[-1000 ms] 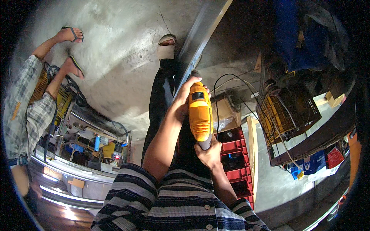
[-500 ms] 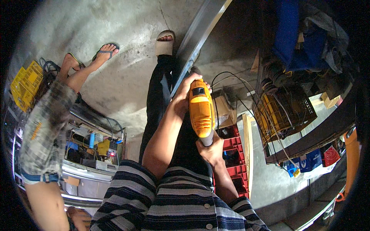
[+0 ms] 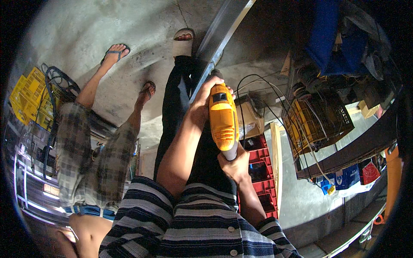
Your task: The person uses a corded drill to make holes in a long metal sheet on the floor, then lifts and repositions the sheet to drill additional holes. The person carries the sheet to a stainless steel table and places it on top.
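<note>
A yellow power drill [image 3: 223,124] with a grey rear grip lies lengthwise in front of me, its dark nose pointing away. My left hand [image 3: 204,95] wraps round its front part, just behind the nose. Round the grey grip at the near end, my right hand [image 3: 235,166] is closed; its finger on any trigger is hidden. The nose reaches the side of a long metal beam [image 3: 223,32] that slants up to the right. Whether a bit touches the metal is too dark to tell.
At left stands another person in checked shorts [image 3: 73,150] and flip-flops, near yellow crates [image 3: 34,96]. Red crates [image 3: 260,172] sit right of my legs beside a wooden strip [image 3: 275,163]. Black cables [image 3: 254,76] loop toward a yellow-brown crate [image 3: 320,122]. My sandalled foot [image 3: 184,41] is beside the beam.
The other person has stepped to the right, one foot now closer to my leg, and covers the shelf behind. Both my hands keep their hold on the drill, almost unmoved.
</note>
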The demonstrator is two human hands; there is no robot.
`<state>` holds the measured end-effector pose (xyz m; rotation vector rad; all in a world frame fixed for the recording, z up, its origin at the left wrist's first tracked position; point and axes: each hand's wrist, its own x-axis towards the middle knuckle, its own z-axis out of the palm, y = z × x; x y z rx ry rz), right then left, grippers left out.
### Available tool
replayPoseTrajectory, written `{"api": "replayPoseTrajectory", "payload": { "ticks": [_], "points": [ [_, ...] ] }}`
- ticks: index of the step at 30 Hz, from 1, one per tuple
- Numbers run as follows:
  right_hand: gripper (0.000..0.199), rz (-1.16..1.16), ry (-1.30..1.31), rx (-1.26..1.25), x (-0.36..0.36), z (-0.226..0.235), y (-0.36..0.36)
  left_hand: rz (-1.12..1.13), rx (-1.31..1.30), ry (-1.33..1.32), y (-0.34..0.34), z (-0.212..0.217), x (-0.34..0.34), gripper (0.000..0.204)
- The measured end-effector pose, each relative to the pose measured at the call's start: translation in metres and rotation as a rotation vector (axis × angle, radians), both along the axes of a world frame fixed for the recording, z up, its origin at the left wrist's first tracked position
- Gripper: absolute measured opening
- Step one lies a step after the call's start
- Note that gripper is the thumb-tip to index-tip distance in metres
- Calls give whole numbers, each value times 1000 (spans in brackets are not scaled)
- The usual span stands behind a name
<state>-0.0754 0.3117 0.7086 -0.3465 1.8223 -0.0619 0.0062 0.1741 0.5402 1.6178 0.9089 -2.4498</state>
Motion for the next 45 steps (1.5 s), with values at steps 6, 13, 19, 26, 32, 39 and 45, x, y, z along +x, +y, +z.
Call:
{"api": "replayPoseTrajectory", "payload": {
  "ticks": [6,13,19,26,32,39,45],
  "points": [
    [47,-5,-9,-25,-4,2,-10,23,-14,-48,3,-2,1,32],
    [28,21,42,-56,-5,1,-14,69,-51,-31,2,-3,1,34],
    [32,35,62,-33,-8,5,-19,89,-59,-37,-4,6,2,33],
    [32,51,111,-181,-2,10,-14,66,-71,-27,-9,16,-1,34],
    [31,98,108,-184,-7,6,-15,95,-82,-60,-9,22,0,32],
    [32,49,90,-159,-5,6,-12,41,-65,-80,1,7,1,34],
    [30,20,82,-123,-6,5,-10,54,-41,-93,1,10,0,35]
  ]
}}
